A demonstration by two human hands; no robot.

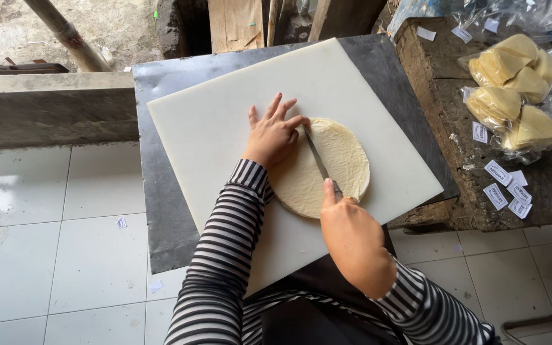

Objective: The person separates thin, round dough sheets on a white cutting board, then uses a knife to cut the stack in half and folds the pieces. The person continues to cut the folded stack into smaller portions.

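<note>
A round stack of thin, pale flatbreads point(327, 167) lies on the near right part of a white cutting board point(225, 121), directly ahead of the person. The knife point(318, 160) lies across its middle, blade running away from the body, gripped in the closed right hand point(352, 239) at the near rim. The left hand point(275, 134) presses flat, fingers spread, on the stack's left edge, while bagged folded pieces point(512, 89) sit well apart on the wooden bench.

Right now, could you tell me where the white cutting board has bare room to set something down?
The cutting board is bare left of the left hand, and along its far edge beyond the flatbread stack. The middle is crowded: both hands and the knife lie over the stack.
</note>
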